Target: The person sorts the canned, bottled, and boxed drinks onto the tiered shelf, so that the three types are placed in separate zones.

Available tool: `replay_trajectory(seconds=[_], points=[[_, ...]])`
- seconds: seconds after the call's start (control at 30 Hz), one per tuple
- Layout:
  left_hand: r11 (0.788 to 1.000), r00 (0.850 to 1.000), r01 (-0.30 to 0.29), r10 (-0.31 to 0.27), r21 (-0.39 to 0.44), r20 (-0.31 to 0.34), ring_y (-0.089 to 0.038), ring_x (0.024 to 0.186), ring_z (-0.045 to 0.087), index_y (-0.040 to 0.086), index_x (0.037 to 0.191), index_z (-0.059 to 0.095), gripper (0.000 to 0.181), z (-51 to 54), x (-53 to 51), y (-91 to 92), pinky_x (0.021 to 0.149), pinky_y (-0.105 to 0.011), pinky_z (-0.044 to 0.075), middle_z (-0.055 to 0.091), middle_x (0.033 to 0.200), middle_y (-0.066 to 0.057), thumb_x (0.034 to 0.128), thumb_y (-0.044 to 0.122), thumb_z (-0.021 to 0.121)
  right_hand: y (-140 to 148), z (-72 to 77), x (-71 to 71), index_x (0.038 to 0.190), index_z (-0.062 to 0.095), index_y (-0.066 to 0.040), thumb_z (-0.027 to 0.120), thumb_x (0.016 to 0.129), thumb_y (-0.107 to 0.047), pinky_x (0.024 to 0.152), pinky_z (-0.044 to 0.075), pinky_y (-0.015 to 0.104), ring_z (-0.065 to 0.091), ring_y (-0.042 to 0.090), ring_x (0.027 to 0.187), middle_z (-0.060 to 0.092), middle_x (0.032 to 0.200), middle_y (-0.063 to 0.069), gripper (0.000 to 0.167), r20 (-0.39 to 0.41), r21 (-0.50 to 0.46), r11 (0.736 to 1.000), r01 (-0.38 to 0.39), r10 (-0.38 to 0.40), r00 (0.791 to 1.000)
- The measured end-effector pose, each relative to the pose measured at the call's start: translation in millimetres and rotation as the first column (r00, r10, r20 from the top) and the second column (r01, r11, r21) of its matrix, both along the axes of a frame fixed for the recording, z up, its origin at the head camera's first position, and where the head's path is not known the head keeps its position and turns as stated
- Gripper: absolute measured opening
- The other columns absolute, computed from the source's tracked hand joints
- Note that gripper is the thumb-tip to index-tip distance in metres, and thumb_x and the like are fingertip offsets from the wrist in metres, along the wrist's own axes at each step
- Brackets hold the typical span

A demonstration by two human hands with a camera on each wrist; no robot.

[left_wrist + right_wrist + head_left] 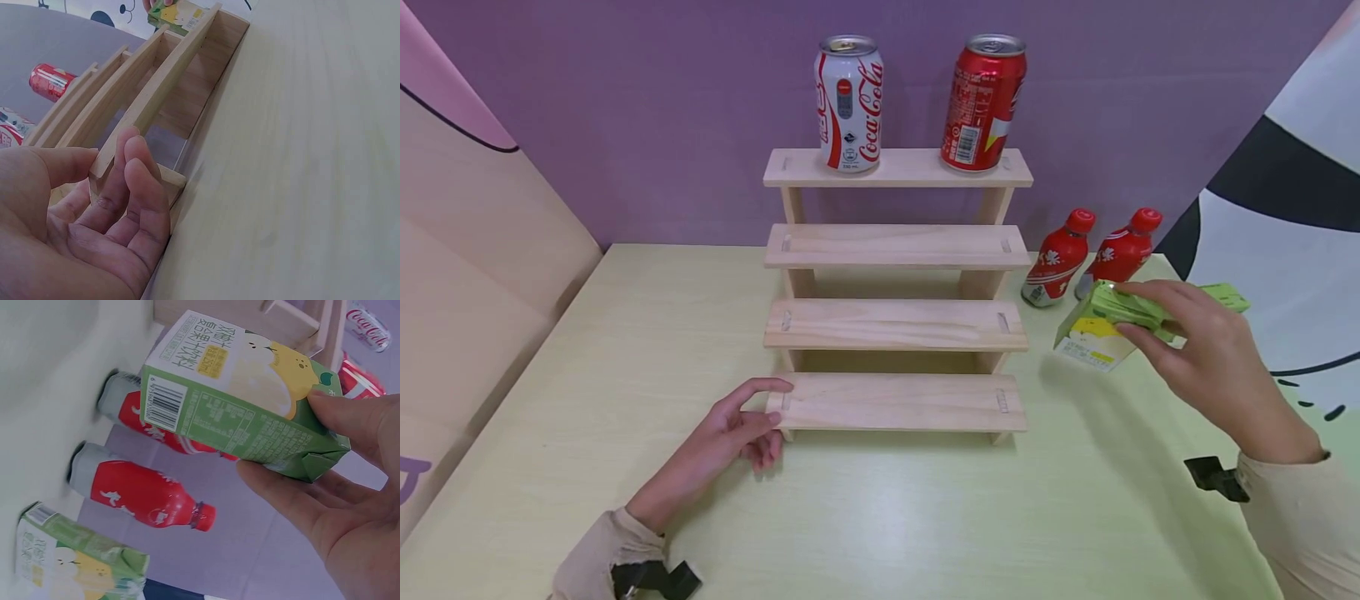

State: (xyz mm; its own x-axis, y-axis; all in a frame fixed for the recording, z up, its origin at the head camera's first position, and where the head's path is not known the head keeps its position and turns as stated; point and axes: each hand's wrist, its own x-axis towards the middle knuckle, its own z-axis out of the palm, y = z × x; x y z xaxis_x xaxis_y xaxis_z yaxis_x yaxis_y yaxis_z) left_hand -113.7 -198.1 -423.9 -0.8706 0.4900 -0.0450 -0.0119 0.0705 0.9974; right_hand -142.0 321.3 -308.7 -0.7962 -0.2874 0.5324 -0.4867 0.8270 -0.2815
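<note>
At the left end of the lowest step of a four-tier wooden rack, my left hand pinches the board's edge between thumb and fingers. In the left wrist view, the thumb lies on one side of the board and curled fingers on the other. My right hand grips a green and yellow juice carton by its top end, holding it tilted above the table to the right of the rack. A white Coca-Cola can and a red can stand on the top step.
Two red-capped bottles stand at the back right, beside the rack. A second juice carton stands near them, mostly hidden by my right hand in the head view. A purple wall rises behind the table.
</note>
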Motion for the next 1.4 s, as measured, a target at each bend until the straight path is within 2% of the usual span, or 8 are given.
replay_trajectory(seconds=[0.53,0.8,0.97,1.23,1.33,1.4], points=[[1.000,1.000,0.008,-0.008,0.009,-0.005,-0.020,0.064,0.061,0.014,0.144,0.041,0.040,-1.7,-0.1,-1.0,0.056,-0.035,0.055,0.065,0.077,-0.018,0.1053,0.017,0.052,-28,18.4,12.6,0.126,0.069,-0.007,0.086,0.066,0.013,0.083,0.036,-0.002,0.046,-0.014,0.111,0.066,0.120,0.011,0.065,-0.083,-0.017,0.999,-0.049,0.047,0.995],[1.000,1.000,0.005,-0.005,0.012,0.007,-0.019,0.064,0.060,0.014,0.144,0.041,0.041,-1.0,0.4,-0.8,0.055,-0.034,0.055,0.065,0.078,-0.018,0.1052,0.018,0.052,-35,28.0,14.8,0.122,0.070,-0.006,0.087,0.062,0.013,0.090,0.034,-0.001,0.053,0.002,0.110,0.067,0.117,0.012,0.065,-0.140,-0.002,0.998,-0.067,0.066,0.988],[1.000,1.000,-0.001,0.001,0.006,0.018,-0.020,0.064,0.060,0.016,0.144,0.041,0.041,-0.6,0.2,-0.2,0.056,-0.034,0.055,0.065,0.079,-0.019,0.1049,0.019,0.053,-40,32.9,14.8,0.119,0.072,-0.005,0.087,0.060,0.015,0.093,0.034,0.000,0.055,0.006,0.107,0.068,0.116,0.013,0.064,-0.177,-0.012,0.997,-0.078,0.075,0.981],[1.000,1.000,0.002,-0.002,0.002,0.004,-0.021,0.064,0.061,0.016,0.144,0.042,0.040,-1.6,-0.9,0.4,0.055,-0.034,0.055,0.066,0.079,-0.019,0.1049,0.019,0.053,-51,40.6,17.1,0.117,0.073,-0.004,0.086,0.063,0.015,0.094,0.034,0.002,0.059,0.023,0.102,0.067,0.116,0.015,0.059,-0.200,-0.039,0.997,-0.063,0.054,0.978],[1.000,1.000,0.003,-0.003,0.013,0.000,-0.020,0.064,0.060,0.015,0.144,0.042,0.040,-2.1,-0.8,0.3,0.054,-0.033,0.054,0.065,0.078,-0.018,0.1050,0.018,0.052,-57,42.8,17.0,0.116,0.073,-0.003,0.085,0.064,0.016,0.095,0.036,0.003,0.061,0.022,0.103,0.068,0.116,0.015,0.057,-0.224,-0.071,0.995,-0.068,0.050,0.973],[1.000,1.000,0.004,-0.004,0.019,-0.001,-0.020,0.063,0.060,0.014,0.144,0.041,0.041,-2.4,-0.7,0.2,0.054,-0.033,0.054,0.066,0.078,-0.017,0.1051,0.018,0.052,-60,44.7,16.3,0.116,0.073,-0.003,0.085,0.064,0.015,0.095,0.037,0.005,0.061,0.017,0.106,0.068,0.116,0.015,0.056,-0.242,-0.089,0.993,-0.079,0.055,0.969]])
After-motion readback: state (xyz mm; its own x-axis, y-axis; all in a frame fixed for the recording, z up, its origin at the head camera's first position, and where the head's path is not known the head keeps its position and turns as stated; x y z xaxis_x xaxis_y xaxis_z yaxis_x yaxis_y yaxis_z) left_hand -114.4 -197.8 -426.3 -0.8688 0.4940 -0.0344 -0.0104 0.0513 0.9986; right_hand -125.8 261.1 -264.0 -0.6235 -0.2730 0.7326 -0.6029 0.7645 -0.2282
